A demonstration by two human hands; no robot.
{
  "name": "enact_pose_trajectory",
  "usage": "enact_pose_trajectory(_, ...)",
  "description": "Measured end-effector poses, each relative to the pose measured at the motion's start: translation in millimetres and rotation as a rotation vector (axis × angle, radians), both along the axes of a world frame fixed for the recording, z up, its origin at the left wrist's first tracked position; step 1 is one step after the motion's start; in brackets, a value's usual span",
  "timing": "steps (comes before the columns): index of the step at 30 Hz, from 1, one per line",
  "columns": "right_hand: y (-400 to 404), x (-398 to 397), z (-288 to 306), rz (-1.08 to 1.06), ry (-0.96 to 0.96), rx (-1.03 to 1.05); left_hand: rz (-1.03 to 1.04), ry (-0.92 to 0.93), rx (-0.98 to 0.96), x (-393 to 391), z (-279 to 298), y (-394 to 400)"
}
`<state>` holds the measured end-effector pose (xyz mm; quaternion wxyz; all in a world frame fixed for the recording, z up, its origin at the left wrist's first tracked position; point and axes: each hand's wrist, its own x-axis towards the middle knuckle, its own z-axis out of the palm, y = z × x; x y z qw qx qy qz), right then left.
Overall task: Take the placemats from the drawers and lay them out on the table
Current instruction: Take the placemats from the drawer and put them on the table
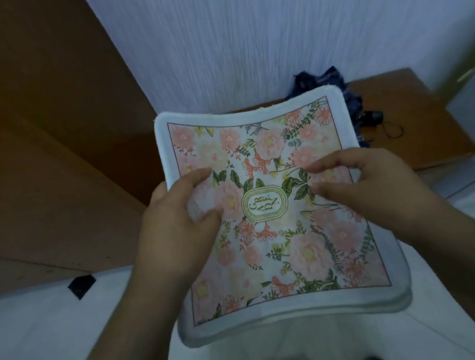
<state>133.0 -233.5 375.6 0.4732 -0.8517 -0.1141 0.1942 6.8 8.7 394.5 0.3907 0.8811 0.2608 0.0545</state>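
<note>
Presently the person stands over a pale floor (39, 351), head camera looking down; wooden furniture panel (21, 136) to the left of the placemats, white wall (267, 19) beyond them.

Largest item: the placemats (278, 251), a floral-printed stack with a pale border, held in the air in front of the body. At least two layers show at the near edge; exact count cannot be told. Far edge sags slightly in the middle. Stack looks roughly square, so no strong long axis; the printed oval label at its centre reads top to bottom away from the viewer.

Behind the stack's far right corner: a low wooden desk (425, 119), carrying a dark crumpled cloth (337, 92) and a small dark object with a cord (376, 119). No drawer can be identified.

Left hand (175, 230): grips the stack's left side, thumb on top, fingers curled around the edge.
Right hand (368, 187): over the stack's right side, fingers bent, tips on or just above the top mat; grip not certain, slightly blurred.

Judgement: mats are already out and centred between both hands, neither nearer. Laying out has not begun; the next move likely separates the top mat.
</note>
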Motion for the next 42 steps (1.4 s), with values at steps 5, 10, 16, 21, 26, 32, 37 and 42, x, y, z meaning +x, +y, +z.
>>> enact_pose_trajectory(5, -8.5, -9.7, 138.3, -0.010, -0.020, -0.012, -0.002, -0.025, -0.004, -10.5, 130.5, -8.7)
enact_pose_trajectory(10, -10.3, -27.4, 272.1, -0.021, -0.094, -0.008, -0.020, -0.121, 0.018, -31.4, 256.9, -7.8)
enact_pose_trajectory(16, -18.5, -67.8, 388.6, -0.040, -0.170, 0.066, -0.076, -0.236, -0.046, -69.9, 375.7, 0.7)
enact_pose_trajectory(21, -19.8, -98.5, 426.4, -0.029, -0.221, 0.119, -0.119, -0.272, -0.018, -98.2, 412.7, 7.6)
enact_pose_trajectory(26, -24.5, -118.2, 440.8, -0.012, -0.258, 0.161, -0.085, -0.330, -0.042, -118.7, 427.3, 4.2)
enact_pose_trajectory(32, -34.7, -106.2, 448.0, 0.080, -0.259, 0.184, 0.005, -0.350, -0.034, -129.5, 437.4, -15.6)
enact_pose_trajectory(37, -37.5, -73.6, 455.1, 0.231, -0.277, 0.178, 0.154, -0.374, -0.043, -132.8, 437.2, -41.8)
enact_pose_trajectory(42, -27.4, -46.6, 453.8, 0.395, -0.330, 0.190, 0.341, -0.382, 0.003, -144.3, 431.1, -66.4)
